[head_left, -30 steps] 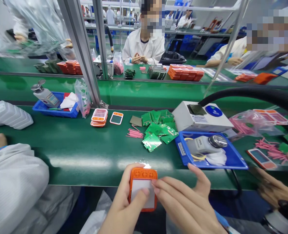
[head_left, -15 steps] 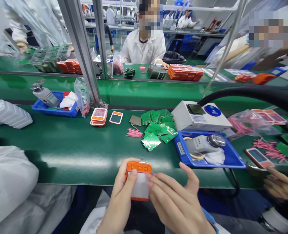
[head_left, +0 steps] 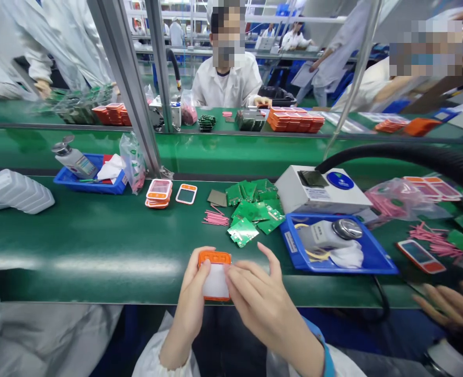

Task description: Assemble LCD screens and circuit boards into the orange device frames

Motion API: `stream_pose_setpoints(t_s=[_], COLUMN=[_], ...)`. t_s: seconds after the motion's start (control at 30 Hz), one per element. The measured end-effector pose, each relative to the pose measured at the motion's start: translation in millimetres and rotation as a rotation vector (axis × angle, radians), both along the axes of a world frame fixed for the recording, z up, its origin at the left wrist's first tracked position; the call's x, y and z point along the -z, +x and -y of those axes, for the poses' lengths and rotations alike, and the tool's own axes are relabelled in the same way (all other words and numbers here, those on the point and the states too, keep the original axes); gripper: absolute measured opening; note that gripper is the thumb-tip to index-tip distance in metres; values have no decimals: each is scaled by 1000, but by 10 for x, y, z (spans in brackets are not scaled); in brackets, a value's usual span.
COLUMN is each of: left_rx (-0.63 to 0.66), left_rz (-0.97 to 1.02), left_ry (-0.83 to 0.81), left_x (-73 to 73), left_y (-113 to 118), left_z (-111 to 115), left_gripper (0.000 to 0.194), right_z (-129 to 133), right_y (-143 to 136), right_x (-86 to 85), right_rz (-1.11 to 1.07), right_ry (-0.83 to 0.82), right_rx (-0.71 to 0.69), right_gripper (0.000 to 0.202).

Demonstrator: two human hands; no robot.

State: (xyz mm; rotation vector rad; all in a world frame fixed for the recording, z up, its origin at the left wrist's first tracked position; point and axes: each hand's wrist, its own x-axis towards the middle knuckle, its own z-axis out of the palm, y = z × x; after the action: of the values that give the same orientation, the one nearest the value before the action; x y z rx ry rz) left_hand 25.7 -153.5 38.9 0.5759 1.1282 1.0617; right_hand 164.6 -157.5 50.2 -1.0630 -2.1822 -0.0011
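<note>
An orange frame with a whitish panel (head_left: 216, 283) is held over the bench's front edge. My left hand (head_left: 192, 293) grips its left side, thumb on the front. My right hand (head_left: 255, 293) has its thumb and fingertips pressed together at the frame's right edge, with the index finger raised; whether they pinch anything small is hidden. Beyond the hands lie green circuit boards (head_left: 250, 209), pink strips (head_left: 216, 218) and a grey-brown square (head_left: 217, 198). To their left are a single orange-and-white frame (head_left: 186, 193) and a small stack of such frames (head_left: 159, 192).
At right, a blue tray (head_left: 294, 251) holds a bottle and cloth, with a white box (head_left: 302, 193) and black hose behind it. Another blue tray (head_left: 64, 180) and clear plastic trays (head_left: 15, 191) are at left. A co-worker's hand (head_left: 447, 309) is at far right.
Both my hands and the orange frame have shifted slightly left and up in view. At left, the co-worker's sleeve has drawn back; at right, the co-worker's hand has come off the device.
</note>
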Motion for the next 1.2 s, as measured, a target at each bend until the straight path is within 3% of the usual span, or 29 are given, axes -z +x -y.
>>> stream_pose_setpoints(t_s=[0.13,0.27,0.33,0.47,0.57,0.7,0.8,0.9,1.03,1.1,1.2], left_rx=[1,67,73,68,83,128,181,245,310,382,472], left_rz=[10,108,160,299,377,427,440,484,614,655,656], left_ry=[-6,-45,-63,-89,-113,-120,-104,-84,-48,-2,61], left_x=[10,-9,-9,21,50,71,88,109,117,110,110], left_y=[-12,-58,-92,-159,-194,-202,-184,-166,-158,-155,-147], left_z=[-30,-55,-66,-81,-88,-89,-81,-61,-16,9,41], left_gripper=[32,38,39,47,57,59,54,51,55,58,63], right_z=[-150,-401,-501,-585,-582,-507,-384,-257,-174,-161,-151], right_y=[125,321,370,381,409,458,439,405,360,308,206], right_x=[51,263,433,727,803,711,526,308,125,96,84], right_rz=[-81,40,164,254,223,72,-343,-723,-918,-950,-944], right_ry=[44,50,4,2,57,180,160,-179,-628,-729,-741], right_rx=[-14,249,334,341,311,279,307,337,126,55,27], right_gripper=[19,10,22,28,27,36,28,18,27,28,26])
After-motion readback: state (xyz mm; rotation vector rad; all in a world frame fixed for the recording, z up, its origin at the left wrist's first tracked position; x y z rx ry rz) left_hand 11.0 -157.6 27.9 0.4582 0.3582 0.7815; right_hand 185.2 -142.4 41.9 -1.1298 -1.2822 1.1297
